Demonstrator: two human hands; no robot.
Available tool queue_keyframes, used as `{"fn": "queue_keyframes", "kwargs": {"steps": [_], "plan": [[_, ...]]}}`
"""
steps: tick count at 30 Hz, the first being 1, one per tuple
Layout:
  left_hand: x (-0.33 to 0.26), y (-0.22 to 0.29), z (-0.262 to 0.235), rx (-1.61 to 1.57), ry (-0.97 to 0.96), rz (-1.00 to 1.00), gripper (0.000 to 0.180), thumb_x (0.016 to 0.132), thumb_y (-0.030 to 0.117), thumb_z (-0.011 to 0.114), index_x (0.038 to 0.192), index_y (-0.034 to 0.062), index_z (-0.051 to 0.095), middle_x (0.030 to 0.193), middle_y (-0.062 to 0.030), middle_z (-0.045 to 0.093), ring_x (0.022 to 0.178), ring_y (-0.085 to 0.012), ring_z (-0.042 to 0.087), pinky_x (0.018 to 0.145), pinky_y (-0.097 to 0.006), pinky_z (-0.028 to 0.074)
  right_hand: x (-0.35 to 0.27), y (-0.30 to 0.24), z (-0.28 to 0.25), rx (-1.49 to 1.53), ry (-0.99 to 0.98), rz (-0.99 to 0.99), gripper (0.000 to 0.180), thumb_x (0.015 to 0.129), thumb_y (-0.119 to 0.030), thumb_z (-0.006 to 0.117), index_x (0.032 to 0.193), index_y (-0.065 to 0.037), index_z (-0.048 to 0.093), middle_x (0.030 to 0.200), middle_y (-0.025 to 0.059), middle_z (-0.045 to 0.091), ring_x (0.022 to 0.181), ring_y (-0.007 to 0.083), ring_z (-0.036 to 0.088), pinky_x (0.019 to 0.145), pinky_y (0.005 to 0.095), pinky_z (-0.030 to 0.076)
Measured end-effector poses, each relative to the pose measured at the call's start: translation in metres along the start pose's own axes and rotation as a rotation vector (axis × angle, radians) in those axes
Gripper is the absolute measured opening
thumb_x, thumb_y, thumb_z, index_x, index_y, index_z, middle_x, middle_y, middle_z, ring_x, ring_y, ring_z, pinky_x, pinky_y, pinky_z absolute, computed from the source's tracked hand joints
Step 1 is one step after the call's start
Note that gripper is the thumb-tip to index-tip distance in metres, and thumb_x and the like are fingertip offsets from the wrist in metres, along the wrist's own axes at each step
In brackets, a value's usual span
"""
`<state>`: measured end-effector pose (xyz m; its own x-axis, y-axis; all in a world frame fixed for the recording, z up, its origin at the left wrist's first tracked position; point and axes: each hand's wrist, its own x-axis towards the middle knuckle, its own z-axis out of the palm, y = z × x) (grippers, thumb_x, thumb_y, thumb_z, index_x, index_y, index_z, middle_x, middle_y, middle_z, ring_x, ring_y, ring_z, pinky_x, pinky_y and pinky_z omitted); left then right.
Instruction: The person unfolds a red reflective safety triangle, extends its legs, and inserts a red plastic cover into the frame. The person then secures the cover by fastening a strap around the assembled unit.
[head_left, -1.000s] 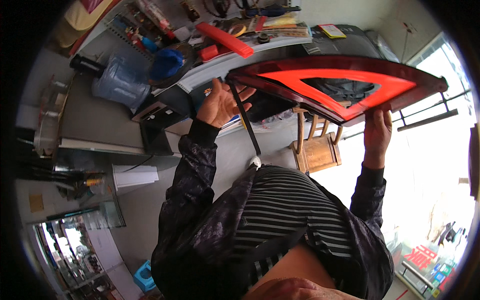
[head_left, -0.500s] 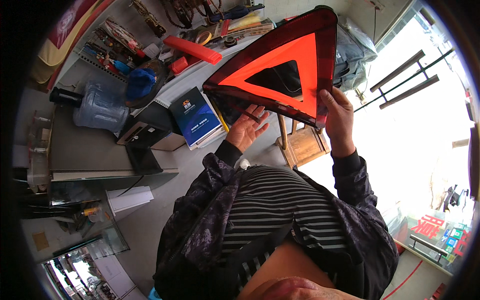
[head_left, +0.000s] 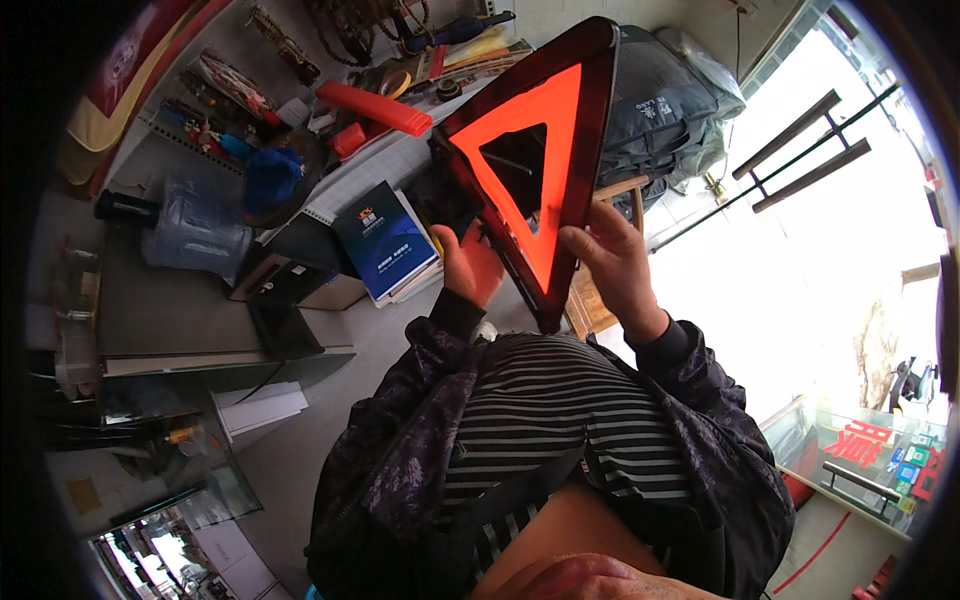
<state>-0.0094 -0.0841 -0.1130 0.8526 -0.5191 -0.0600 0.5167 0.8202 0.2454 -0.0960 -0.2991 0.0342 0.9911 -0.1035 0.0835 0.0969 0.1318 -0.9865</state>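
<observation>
A warning triangle, bright orange inside a dark red reflective border, is held up before me, tilted and seen at a slant. My right hand grips its right edge near the lower corner, thumb on the front face and fingers behind. My left hand is at the triangle's lower left side, palm up and thumb held apart. Its fingertips are partly hidden beside the border, and I cannot tell whether they touch it. A long red plastic case lies on the cluttered counter beyond, left of the triangle.
A blue-covered book tops a stack left of my left hand. A large clear water bottle lies on the desk farther left. Behind the triangle are a dark bag and a wooden chair. A glass counter stands at right.
The triangle has swung to a narrower slant and shifted left and toward me, my right hand moving with it. My left hand has turned, its thumb now standing apart.
</observation>
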Motion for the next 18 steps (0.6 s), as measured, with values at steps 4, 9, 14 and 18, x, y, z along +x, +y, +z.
{"fn": "queue_keyframes", "kwargs": {"steps": [4, 9, 14, 18], "plan": [[0.019, 0.004, -0.013, 0.131, -0.03, -0.051, 0.056, 0.11, 0.055, 0.053, 0.143, 0.0094, 0.057, 0.146, -0.0101, 0.062, 0.133, -0.0313, 0.06, 0.115, -0.053, 0.047, -0.003, -0.001, 0.015, -0.287, -0.134, -0.308, 0.053, 0.097, -0.015, 0.081, 0.143, 0.001, 0.061, 0.134, 0.0142, 0.068, 0.117, 0.0257, 0.069, 0.097, 0.0366, 0.057], [0.036, 0.015, -0.014, -0.173, -0.243, -0.225, 0.038, 0.113, 0.038, 0.054, 0.142, 0.0145, 0.062, 0.135, -0.0066, 0.068, 0.099, -0.0171, 0.067, 0.094, -0.038, 0.053, -0.008, 0.008, 0.018, -0.282, -0.256, -0.454, 0.048, 0.102, -0.026, 0.075, 0.142, -0.004, 0.062, 0.138, 0.0131, 0.065, 0.123, 0.0253, 0.065, 0.099, 0.0365, 0.055], [0.044, 0.03, 0.007, -0.328, -0.118, -0.436, 0.034, 0.113, 0.036, 0.054, 0.139, 0.0185, 0.067, 0.128, -0.0014, 0.073, 0.098, -0.0169, 0.07, 0.085, -0.035, 0.057, -0.008, 0.051, 0.009, -0.17, -0.143, 0.004, 0.037, 0.106, -0.027, 0.071, 0.132, -0.001, 0.064, 0.124, 0.0105, 0.067, 0.113, 0.0178, 0.065, 0.095, 0.0315, 0.055], [0.046, 0.025, 0.026, -0.21, -0.294, -0.641, 0.034, 0.111, 0.034, 0.061, 0.143, 0.0233, 0.065, 0.139, -0.0029, 0.07, 0.117, -0.0235, 0.071, 0.097, -0.041, 0.061, -0.017, 0.085, 0.015, 0.033, -0.145, 0.323, 0.039, 0.107, -0.029, 0.071, 0.125, 0.005, 0.066, 0.115, 0.0136, 0.072, 0.106, 0.0181, 0.067, 0.093, 0.0328, 0.055]]}}
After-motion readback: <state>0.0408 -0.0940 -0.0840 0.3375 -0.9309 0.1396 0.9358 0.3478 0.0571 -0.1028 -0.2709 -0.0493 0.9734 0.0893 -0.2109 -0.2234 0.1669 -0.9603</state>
